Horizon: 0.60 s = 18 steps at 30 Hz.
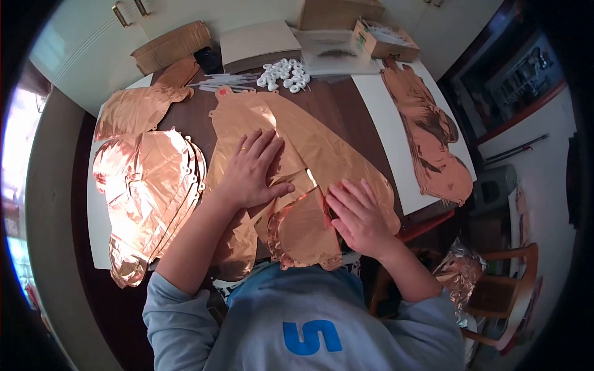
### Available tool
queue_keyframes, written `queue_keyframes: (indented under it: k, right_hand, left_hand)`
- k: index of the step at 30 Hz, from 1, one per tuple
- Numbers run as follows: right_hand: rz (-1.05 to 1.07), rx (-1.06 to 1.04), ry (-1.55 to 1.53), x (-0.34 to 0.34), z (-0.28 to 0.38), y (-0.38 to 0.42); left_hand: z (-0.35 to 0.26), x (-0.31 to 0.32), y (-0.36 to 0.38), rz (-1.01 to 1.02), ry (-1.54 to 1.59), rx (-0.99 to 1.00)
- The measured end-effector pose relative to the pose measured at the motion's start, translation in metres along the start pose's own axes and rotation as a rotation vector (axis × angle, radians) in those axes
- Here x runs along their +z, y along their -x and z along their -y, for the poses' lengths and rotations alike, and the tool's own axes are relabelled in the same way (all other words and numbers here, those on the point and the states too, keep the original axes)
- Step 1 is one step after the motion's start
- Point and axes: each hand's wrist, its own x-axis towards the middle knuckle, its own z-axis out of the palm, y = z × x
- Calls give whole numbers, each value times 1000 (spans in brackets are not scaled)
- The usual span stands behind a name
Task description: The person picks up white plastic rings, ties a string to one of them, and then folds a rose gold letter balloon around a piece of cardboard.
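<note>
A large rose-gold foil balloon (328, 139), flat and uninflated, lies across the middle of the table in front of me. My left hand (250, 170) rests palm down on its centre with the fingers stretched out and holds nothing. My right hand (357, 215) lies flat over its lower right part, fingers stretched and fairly close together, beside a folded-over section (306, 229) of foil near my body. What lies beneath both palms is hidden. A red mark (223, 91) shows near the balloon's far tip.
Stacked foil balloons (145, 191) lie at left, with another foil pile (427, 136) on white board at right. White ribbon rolls (283, 75), thin straws (226, 81), a cardboard stack (260, 43) and an open box (387, 42) line the back. A wooden chair (507, 290) stands at lower right.
</note>
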Motion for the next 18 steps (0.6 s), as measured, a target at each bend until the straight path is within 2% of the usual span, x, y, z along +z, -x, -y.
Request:
queue_keyframes:
  k: [9,12,18]
  right_hand:
    - [128,-41,12,2,3,-4]
    - [111,56,-44,3,3,-4]
    - [164,-23,37,6,6,-9]
  left_hand:
    - [2,-1,-1,-5,-8,24]
    - [3,1,-1,-22,-10,29]
    - [5,1,-1,-16,1,35]
